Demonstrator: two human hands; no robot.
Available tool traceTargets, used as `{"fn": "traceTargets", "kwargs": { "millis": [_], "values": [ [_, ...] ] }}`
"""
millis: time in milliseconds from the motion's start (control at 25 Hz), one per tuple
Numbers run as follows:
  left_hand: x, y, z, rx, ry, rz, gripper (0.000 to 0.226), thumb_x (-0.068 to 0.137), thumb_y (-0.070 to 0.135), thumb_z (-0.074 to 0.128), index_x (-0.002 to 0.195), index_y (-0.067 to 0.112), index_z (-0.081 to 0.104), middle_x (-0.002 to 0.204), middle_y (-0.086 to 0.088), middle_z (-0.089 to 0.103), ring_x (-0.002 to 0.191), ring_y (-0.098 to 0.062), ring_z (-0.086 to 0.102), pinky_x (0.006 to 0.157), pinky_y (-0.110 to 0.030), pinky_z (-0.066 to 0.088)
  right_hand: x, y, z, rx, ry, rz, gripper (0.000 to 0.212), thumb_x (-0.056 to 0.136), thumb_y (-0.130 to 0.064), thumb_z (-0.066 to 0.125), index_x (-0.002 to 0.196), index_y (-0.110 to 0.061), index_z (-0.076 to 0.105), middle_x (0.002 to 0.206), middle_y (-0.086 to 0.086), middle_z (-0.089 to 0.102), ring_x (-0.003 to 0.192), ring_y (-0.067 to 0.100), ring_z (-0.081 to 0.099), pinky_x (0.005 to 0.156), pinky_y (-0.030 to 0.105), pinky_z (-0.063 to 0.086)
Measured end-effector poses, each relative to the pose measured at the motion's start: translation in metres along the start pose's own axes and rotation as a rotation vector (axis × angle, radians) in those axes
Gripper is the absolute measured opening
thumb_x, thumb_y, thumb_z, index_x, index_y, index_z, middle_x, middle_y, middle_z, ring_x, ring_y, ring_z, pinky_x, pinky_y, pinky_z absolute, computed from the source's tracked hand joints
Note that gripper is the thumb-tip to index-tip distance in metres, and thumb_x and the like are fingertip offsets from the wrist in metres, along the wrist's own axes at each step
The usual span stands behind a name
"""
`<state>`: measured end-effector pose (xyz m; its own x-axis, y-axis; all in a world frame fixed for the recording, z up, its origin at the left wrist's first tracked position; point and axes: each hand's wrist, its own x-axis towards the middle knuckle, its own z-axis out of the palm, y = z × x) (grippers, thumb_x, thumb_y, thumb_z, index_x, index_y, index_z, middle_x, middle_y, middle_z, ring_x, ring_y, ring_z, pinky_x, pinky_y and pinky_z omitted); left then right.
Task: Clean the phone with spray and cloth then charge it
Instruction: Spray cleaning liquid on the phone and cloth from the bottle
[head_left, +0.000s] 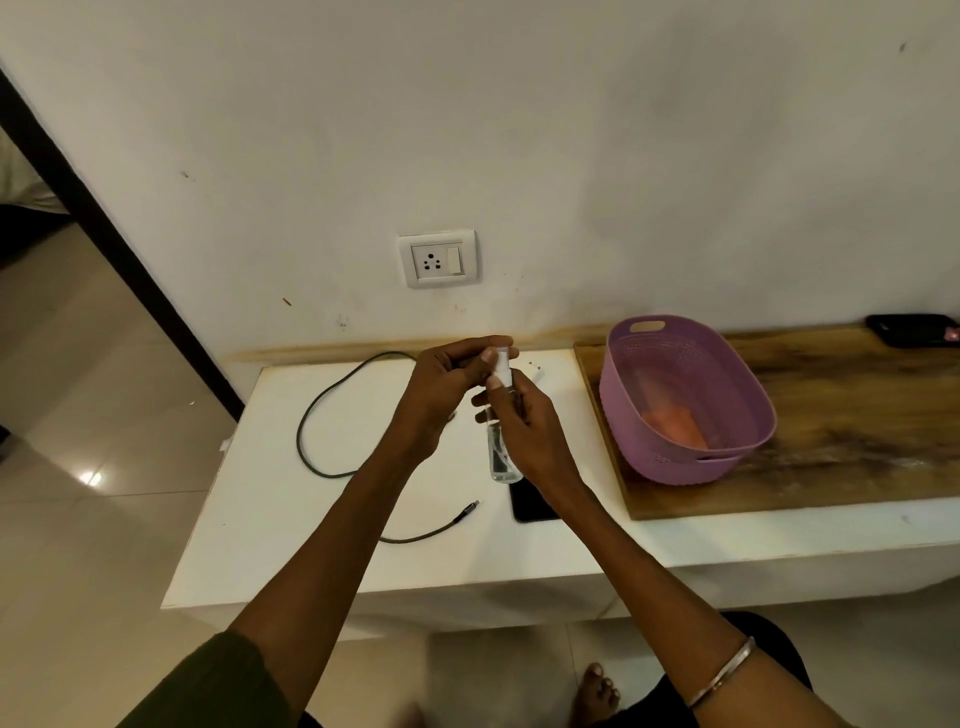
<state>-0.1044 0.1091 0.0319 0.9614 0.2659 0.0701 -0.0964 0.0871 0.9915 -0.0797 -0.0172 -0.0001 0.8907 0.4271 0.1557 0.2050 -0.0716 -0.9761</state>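
Note:
A small clear spray bottle (500, 457) is held upright above the white table (291, 519). My right hand (524, 426) grips its body. My left hand (447, 387) pinches the white cap at its top. The black phone (530, 501) lies flat on the table just below the bottle, partly hidden by my right wrist. An orange cloth (675, 423) lies inside the purple basket (691, 457). A dark charging cable (311, 415) loops across the table, its plug end (467, 508) left of the phone. A white charger adapter (535, 370) peeks out behind my hands.
A white wall socket with a switch (437, 259) sits on the wall above the table. The basket stands on a wooden board (857, 415); a dark object (909, 330) lies at the board's far right. Tiled floor lies left of the table.

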Motion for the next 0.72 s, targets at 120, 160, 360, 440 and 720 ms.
{"fn": "traceTargets", "kwargs": {
  "millis": [120, 160, 360, 440, 720],
  "values": [
    [0.000, -0.001, 0.006, 0.030, 0.130, 0.008, 0.024, 0.084, 0.021, 0.076, 0.102, 0.004, 0.074, 0.098, -0.012, 0.076, 0.089, -0.023, 0.070, 0.074, -0.033, 0.053, -0.001, -0.001, -0.002, -0.038, 0.024, -0.023, 0.018, 0.098, -0.045, 0.043, 0.105, -0.037, 0.057, 0.091, -0.016, 0.069, 0.083, 0.003, 0.069, 0.076, 0.022, 0.055],
    [0.000, 0.000, 0.007, 0.034, 0.138, 0.009, 0.024, 0.081, 0.022, 0.079, 0.098, 0.005, 0.074, 0.093, -0.010, 0.075, 0.088, -0.022, 0.071, 0.073, -0.032, 0.054, -0.001, -0.002, -0.002, -0.050, 0.030, -0.031, 0.014, 0.097, -0.045, 0.044, 0.102, -0.042, 0.056, 0.091, -0.018, 0.068, 0.083, 0.002, 0.069, 0.076, 0.021, 0.054],
    [0.002, 0.001, 0.012, 0.035, 0.156, -0.019, 0.021, 0.087, 0.019, 0.074, 0.096, 0.000, 0.072, 0.087, -0.015, 0.072, 0.079, -0.026, 0.066, 0.068, -0.037, 0.051, 0.002, -0.002, -0.002, -0.045, 0.043, -0.052, 0.021, 0.097, -0.043, 0.045, 0.104, -0.031, 0.060, 0.087, -0.015, 0.069, 0.072, 0.003, 0.070, 0.070, 0.021, 0.057],
    [0.002, 0.001, 0.013, 0.022, 0.092, -0.036, 0.018, 0.096, 0.014, 0.061, 0.101, 0.001, 0.072, 0.091, -0.015, 0.072, 0.082, -0.028, 0.064, 0.063, -0.034, 0.047, 0.003, 0.000, -0.002, -0.020, 0.049, -0.033, 0.020, 0.098, -0.039, 0.046, 0.102, -0.026, 0.061, 0.086, -0.010, 0.069, 0.069, 0.006, 0.070, 0.069, 0.023, 0.058],
    [-0.003, 0.001, 0.018, 0.063, 0.152, 0.046, 0.026, 0.092, 0.020, 0.068, 0.117, 0.011, 0.071, 0.105, -0.005, 0.075, 0.095, -0.012, 0.071, 0.071, -0.021, 0.054, 0.010, 0.001, -0.012, -0.095, 0.040, -0.041, 0.019, 0.095, -0.040, 0.050, 0.107, -0.029, 0.059, 0.087, -0.021, 0.067, 0.078, 0.001, 0.070, 0.072, 0.012, 0.054]
  ]
}}
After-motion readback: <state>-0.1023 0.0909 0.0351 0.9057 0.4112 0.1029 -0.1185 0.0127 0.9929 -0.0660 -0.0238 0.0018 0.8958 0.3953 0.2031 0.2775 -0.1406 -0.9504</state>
